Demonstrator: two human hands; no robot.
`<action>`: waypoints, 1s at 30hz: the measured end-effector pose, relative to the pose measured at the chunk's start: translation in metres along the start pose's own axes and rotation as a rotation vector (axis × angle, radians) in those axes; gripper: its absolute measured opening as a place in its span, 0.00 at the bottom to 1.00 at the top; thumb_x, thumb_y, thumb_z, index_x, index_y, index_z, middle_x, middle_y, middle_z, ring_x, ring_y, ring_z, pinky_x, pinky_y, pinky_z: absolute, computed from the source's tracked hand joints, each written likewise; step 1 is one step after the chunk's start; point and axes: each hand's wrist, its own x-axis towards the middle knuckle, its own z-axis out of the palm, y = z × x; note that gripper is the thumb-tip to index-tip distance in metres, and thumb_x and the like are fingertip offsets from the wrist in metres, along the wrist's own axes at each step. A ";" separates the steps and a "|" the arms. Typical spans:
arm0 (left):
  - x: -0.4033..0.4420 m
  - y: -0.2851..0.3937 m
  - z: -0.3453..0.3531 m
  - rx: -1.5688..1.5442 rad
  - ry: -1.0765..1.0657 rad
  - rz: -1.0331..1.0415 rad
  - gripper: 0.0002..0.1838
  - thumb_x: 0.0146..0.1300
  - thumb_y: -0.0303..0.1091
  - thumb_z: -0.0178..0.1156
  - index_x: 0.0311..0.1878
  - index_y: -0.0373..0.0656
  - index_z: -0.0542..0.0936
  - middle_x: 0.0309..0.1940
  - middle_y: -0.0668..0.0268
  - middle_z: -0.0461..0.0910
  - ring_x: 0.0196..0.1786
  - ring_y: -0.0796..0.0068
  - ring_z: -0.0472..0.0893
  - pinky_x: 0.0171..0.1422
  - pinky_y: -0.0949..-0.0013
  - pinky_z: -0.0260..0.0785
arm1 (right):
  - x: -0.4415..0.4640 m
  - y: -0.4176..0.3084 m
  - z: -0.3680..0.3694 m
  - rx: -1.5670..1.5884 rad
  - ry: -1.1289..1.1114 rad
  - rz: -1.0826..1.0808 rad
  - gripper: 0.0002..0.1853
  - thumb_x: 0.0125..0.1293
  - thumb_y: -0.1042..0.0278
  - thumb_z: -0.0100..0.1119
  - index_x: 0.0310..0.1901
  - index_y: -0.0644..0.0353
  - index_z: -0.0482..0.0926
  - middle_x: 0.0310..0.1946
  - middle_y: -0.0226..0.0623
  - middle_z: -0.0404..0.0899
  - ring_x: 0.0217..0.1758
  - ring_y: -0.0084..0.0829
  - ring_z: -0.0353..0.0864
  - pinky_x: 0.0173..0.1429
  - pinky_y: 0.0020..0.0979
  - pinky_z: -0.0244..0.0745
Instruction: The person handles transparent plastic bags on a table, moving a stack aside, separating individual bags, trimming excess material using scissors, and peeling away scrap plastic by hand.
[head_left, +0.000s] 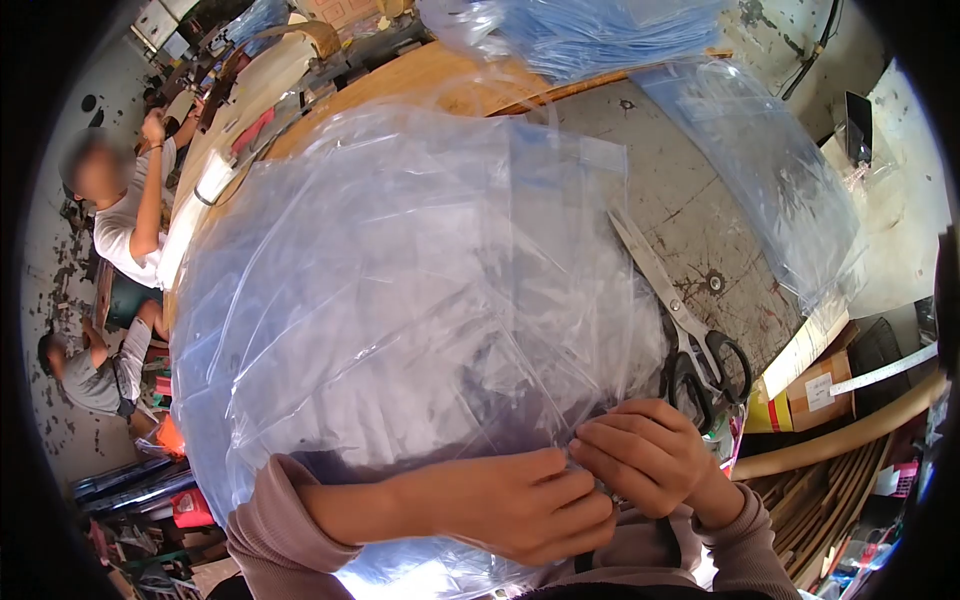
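A large, wrinkled clear plastic sheet (400, 300) with visible seams and folds spreads over the table and down towards my lap. My left hand (510, 503) reaches across from the left, fingers curled and closed at the sheet's near edge. Close beside it, my right hand (645, 455) pinches the same edge, its fingertips almost meeting those of the left. The exact bit between the fingers is partly hidden. Just beyond my right hand lie scissors (683, 315) with black handles, blades pointing away and slightly parted, next to the sheet's right edge.
A stack of bluish plastic sheets (600, 35) sits at the back, and another folded plastic piece (760, 170) lies at the right of the scratched table (660, 150). A cardboard box (815, 390) stands lower right. Two people are at the left, one person (130, 220) by a long bench.
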 end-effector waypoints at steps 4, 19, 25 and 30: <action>-0.002 0.007 0.004 0.008 0.015 -0.106 0.05 0.56 0.36 0.53 0.31 0.47 0.74 0.27 0.73 0.71 0.30 0.79 0.71 0.31 0.77 0.58 | 0.002 0.002 0.000 0.013 -0.042 0.009 0.13 0.49 0.71 0.55 0.37 0.66 0.79 0.36 0.38 0.77 0.35 0.31 0.78 0.42 0.31 0.75; 0.001 0.012 0.015 0.103 0.091 0.042 0.05 0.57 0.38 0.51 0.32 0.48 0.71 0.30 0.76 0.70 0.36 0.81 0.71 0.38 0.76 0.60 | 0.045 0.026 -0.004 -0.095 0.159 0.244 0.10 0.48 0.77 0.63 0.34 0.65 0.75 0.31 0.41 0.74 0.30 0.37 0.75 0.33 0.33 0.69; -0.002 -0.006 0.004 0.055 0.070 -0.104 0.01 0.54 0.35 0.53 0.29 0.55 0.71 0.27 0.80 0.69 0.31 0.86 0.70 0.35 0.75 0.52 | 0.004 -0.006 -0.028 0.261 0.112 0.611 0.12 0.52 0.70 0.67 0.36 0.64 0.76 0.32 0.40 0.76 0.34 0.37 0.78 0.35 0.31 0.73; -0.008 -0.042 -0.010 0.166 0.056 -0.291 0.07 0.42 0.29 0.59 0.27 0.52 0.75 0.24 0.75 0.69 0.27 0.78 0.69 0.36 0.69 0.52 | -0.004 -0.042 -0.034 0.625 -0.116 0.990 0.15 0.57 0.68 0.65 0.44 0.63 0.76 0.35 0.42 0.79 0.32 0.37 0.82 0.35 0.29 0.75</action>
